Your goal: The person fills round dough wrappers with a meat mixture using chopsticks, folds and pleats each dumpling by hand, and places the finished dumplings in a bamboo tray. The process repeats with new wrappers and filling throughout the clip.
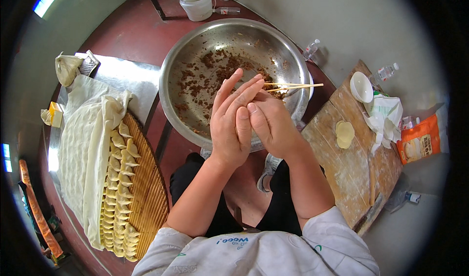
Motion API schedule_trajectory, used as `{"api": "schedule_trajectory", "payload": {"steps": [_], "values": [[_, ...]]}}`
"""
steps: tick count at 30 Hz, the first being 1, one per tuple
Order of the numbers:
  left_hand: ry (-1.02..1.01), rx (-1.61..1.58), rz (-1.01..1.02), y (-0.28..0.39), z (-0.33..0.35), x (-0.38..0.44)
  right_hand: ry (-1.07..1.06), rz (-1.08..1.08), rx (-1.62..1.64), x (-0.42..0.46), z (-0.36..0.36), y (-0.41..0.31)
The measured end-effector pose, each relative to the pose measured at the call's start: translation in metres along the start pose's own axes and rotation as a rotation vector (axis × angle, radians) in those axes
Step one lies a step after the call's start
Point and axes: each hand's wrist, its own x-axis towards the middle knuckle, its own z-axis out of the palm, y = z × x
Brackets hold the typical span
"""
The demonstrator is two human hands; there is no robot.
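My left hand (231,124) and my right hand (275,124) are pressed together over the near rim of a large stainless steel basin (168,104). The two thumbs lie side by side, and my left fingers stretch across the right ones. Whatever may be between the palms is hidden. Brown minced filling (207,80) is scattered thinly over the basin's bottom and wall. A pair of wooden chopsticks (302,86) rests in the basin beyond my right hand, sticking out over its right rim.
Left, rows of folded dumplings (122,188) sit on a woven tray (150,188), partly under a white cloth (78,144). On the floured wooden board (329,173) at right lie round wrappers (344,134), a rolling pin (372,181) and a white bowl (361,87). A white bucket (198,8) stands behind the basin.
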Motion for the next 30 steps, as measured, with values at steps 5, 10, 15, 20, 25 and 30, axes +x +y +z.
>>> {"api": "schedule_trajectory", "payload": {"steps": [5,10,15,20,25,30], "values": [[0.053,0.067,0.009,0.007,0.005,-0.001,0.015,0.008,0.044,-0.003,0.000,-0.003],[-0.061,0.256,-0.072,0.010,-0.005,-0.004,0.045,0.098,0.099,-0.003,0.007,0.006],[-0.106,-0.667,-0.656,-0.004,-0.011,-0.007,-0.361,0.724,0.715,-0.001,-0.010,0.008],[-0.246,-0.158,-0.166,-0.024,-0.024,0.004,-0.224,0.560,0.739,0.000,-0.015,-0.001],[-0.101,-0.069,0.018,-0.022,-0.014,0.004,-0.009,0.448,0.550,0.001,-0.008,0.008],[0.055,-0.202,-0.003,-0.018,-0.007,0.003,0.050,0.319,0.425,0.001,-0.005,0.009]]}}
